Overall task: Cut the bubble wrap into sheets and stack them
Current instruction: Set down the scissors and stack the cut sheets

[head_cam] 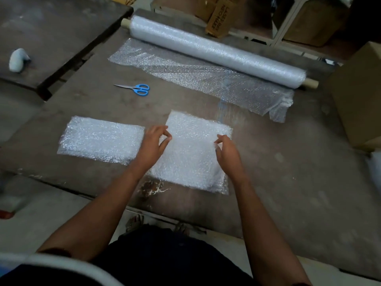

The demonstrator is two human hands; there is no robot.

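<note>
I see both hands — left hand (153, 141), right hand (225, 149) — loosely curled over one sheet stack (191, 157); second stack (101, 140) lies left — two stacks, one roll (216, 50)

Dim indoor light, soft blur, wide-angle bending at edges

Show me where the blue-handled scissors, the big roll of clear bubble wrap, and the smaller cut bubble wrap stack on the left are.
blue-handled scissors (141, 89), head view, on the handle loops.
big roll of clear bubble wrap (216, 51), head view, mid-length of the roll.
smaller cut bubble wrap stack (101, 139), head view, centre of its top sheet.
</note>
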